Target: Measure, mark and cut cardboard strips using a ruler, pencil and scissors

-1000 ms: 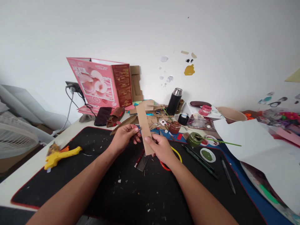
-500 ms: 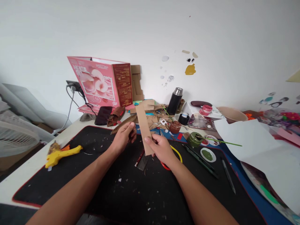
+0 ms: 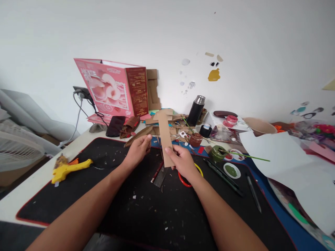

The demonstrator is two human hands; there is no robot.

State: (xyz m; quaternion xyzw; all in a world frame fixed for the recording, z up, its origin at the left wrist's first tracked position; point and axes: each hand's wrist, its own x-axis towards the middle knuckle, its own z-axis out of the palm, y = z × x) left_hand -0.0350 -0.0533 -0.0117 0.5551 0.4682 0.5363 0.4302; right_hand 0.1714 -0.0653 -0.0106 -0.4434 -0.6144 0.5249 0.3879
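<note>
Pink box (image 3: 111, 89) standing near a white wall (image 3: 167, 31), silver-topped black flask (image 3: 195, 113), white fan (image 3: 19, 150) far left

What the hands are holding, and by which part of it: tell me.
The right hand holds a cardboard strip near its lower end. Whether the left hand, its fingers curled, holds anything cannot be told.

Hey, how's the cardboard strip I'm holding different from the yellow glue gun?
The cardboard strip is plain tan; the glue gun is yellow with an orange part and brown staining. The strip is flat and straight, while the glue gun is bulky and angled. Your right hand holds the strip up; the glue gun lies across the black mat's left edge. Your left hand touches neither.
</note>
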